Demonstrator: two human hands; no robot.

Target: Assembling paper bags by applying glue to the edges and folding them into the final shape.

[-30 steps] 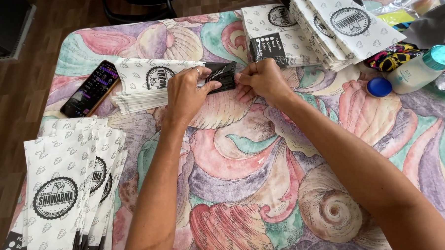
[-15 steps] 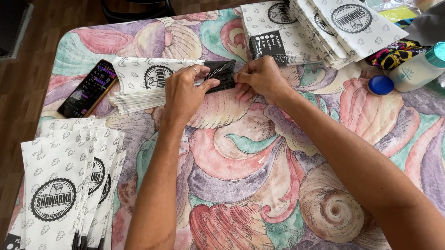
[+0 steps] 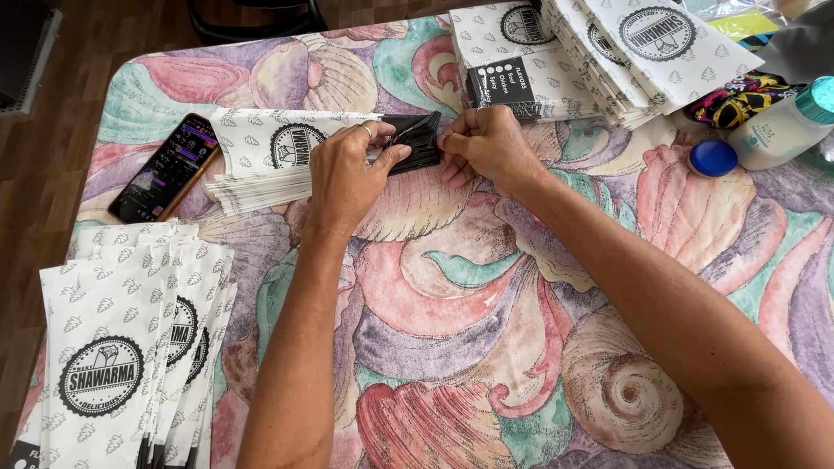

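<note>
My left hand (image 3: 345, 172) and my right hand (image 3: 488, 149) meet at the far middle of the tabletop (image 3: 493, 287), both pinching the black end (image 3: 415, 138) of a white paper bag (image 3: 280, 142). That bag lies on top of a small stack of flat bags (image 3: 249, 187), just beside my left hand. My left grip is closed, thumb and fingers clamped on the black flap; my right grip is closed too, fingertips pressed on its other edge. I judge I am in the middle of folding or creasing this bag's end. The next move, as I see it, calls for both edges held even and firm pressure along the fold so the paper does not skew.

A phone (image 3: 165, 166) lies to the left of the stack, screen lit. A fanned pile of printed bags (image 3: 130, 365) sits at the near left corner, and another thick pile (image 3: 614, 52) at the far right. Past my right hand stand a white bottle (image 3: 787, 124) with a teal cap and a loose blue lid (image 3: 713, 158), with patterned cloth (image 3: 740, 98) just behind. The tabletop wears a cloth with big pastel shells; dark wooden floor (image 3: 10, 212) shows to the left.
</note>
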